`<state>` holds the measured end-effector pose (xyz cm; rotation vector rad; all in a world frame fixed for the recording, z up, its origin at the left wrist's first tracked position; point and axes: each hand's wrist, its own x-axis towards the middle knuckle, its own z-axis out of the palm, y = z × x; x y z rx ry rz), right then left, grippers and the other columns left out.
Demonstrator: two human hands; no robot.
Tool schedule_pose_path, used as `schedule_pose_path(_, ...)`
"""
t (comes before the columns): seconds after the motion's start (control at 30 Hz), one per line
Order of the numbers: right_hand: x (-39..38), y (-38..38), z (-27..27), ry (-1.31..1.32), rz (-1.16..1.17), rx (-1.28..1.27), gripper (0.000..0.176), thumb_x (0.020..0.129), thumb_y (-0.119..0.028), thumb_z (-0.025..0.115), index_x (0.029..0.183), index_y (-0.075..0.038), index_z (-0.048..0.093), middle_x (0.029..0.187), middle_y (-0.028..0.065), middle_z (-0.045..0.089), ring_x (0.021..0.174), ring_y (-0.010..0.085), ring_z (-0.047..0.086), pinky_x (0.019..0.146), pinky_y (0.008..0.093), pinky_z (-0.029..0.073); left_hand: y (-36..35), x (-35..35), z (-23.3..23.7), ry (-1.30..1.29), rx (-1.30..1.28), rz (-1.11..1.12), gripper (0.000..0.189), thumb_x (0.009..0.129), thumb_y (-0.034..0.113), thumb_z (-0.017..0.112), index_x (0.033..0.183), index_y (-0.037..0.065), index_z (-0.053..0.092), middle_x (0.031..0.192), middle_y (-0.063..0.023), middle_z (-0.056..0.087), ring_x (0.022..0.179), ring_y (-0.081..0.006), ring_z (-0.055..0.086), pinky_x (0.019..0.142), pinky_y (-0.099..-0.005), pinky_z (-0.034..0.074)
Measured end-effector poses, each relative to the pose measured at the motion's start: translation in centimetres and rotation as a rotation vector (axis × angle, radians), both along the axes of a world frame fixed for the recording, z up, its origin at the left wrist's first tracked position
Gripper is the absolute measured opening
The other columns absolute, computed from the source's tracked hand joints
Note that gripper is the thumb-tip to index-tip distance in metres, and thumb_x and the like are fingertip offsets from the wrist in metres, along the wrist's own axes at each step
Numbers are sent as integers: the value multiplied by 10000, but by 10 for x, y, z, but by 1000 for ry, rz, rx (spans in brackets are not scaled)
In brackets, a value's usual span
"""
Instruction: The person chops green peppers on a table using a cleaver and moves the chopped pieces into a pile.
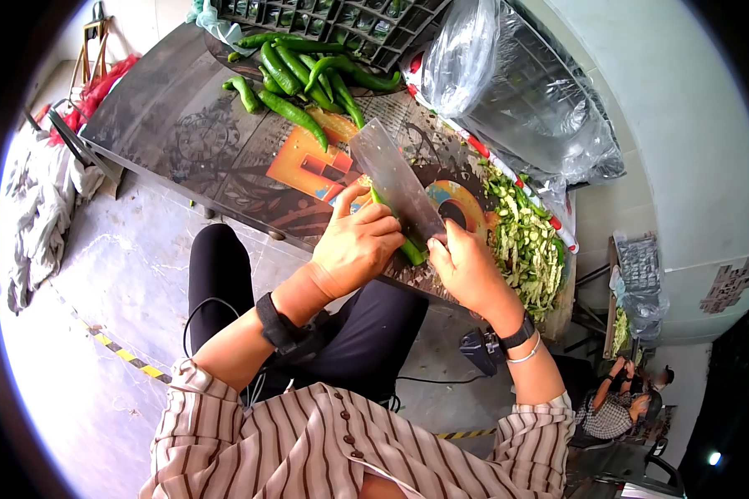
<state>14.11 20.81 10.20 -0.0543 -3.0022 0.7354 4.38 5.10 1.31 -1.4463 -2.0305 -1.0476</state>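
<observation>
My right hand [474, 273] is closed round the handle of a cleaver [397, 181], its broad blade angled up and to the left over the table. Under my left hand [356, 243], with fingers curled, a green chili pepper [412, 253] is pinned beside the blade. Whether the edge has entered the pepper is hidden by the blade. Several whole green peppers [284, 70] lie heaped at the table's far side. To the right of my right hand spreads a pile of chopped green pepper [531, 258].
The dark patterned table [166, 125] has a black plastic crate [349, 29] at its back. A crate covered in clear plastic [532, 100] stands at the far right. People [611, 412] sit at the lower right. Crumpled grey cloth [50, 200] lies at the left.
</observation>
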Motion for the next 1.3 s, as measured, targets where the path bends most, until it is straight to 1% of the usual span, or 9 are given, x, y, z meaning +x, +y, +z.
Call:
schedule_pose_path(0.4,-12,4,10,-123,-13,-51,184,911,-121,527,892,60,503,705,285,577,722,461,582,627,487,444,1,0,-4,-25,23,2,114,666,126,692,775,157,675,832,71,627,914,-117,579,1031,-481,330)
schedule_pose_path(0.53,-17,3,18,-177,1,32,207,913,-135,527,864,64,504,726,288,580,753,467,581,645,494,450,1,0,-5,-40,26,-3,113,658,130,689,766,158,673,829,72,624,910,-115,580,1038,-477,329)
schedule_pose_path(0.6,-20,1,21,-180,-5,-7,215,913,-141,527,849,62,499,732,290,579,773,472,576,660,504,448,1,0,-4,-47,22,-8,116,652,128,687,763,158,672,828,72,622,908,-115,581,1039,-476,328)
schedule_pose_path(0.73,-23,-12,28,-244,-37,123,215,908,-135,528,827,60,487,742,294,573,781,473,572,671,507,443,2,-1,-6,-32,38,5,126,639,119,680,759,156,669,823,68,618,907,-120,585,1039,-473,327)
schedule_pose_path(0.8,-22,-7,21,-153,-6,94,200,897,-122,535,824,59,494,734,292,567,767,469,573,655,504,442,1,1,-2,-30,27,20,119,646,110,678,757,152,664,832,55,628,921,-131,594,1033,-467,323)
schedule_pose_path(0.87,-21,-13,20,-110,-11,113,173,869,-105,552,820,56,512,725,284,569,750,465,579,649,504,449,3,0,-2,-18,89,5,55,690,122,632,742,139,626,807,46,578,906,-129,570,1034,-474,314)
schedule_pose_path(0.93,-20,-11,15,-23,13,83,155,848,-92,551,816,58,528,723,278,579,754,455,594,651,502,462,2,-1,0,-26,48,-4,114,677,102,691,780,151,678,838,52,640,895,-140,598,1012,-458,313)
schedule_pose_path(1.0,-19,-12,7,-70,-61,105,185,870,-115,543,834,65,523,714,286,572,758,462,589,656,493,458,5,0,1,8,43,20,91,701,104,702,774,153,676,823,52,640,883,-141,600,1016,-447,303)
schedule_pose_path(1.3,-13,-8,-7,64,3,102,145,819,-61,520,791,64,587,741,304,611,737,458,629,653,497,508,5,2,1,46,10,25,66,723,125,664,772,168,665,799,48,616,896,-142,586,1020,-437,292)
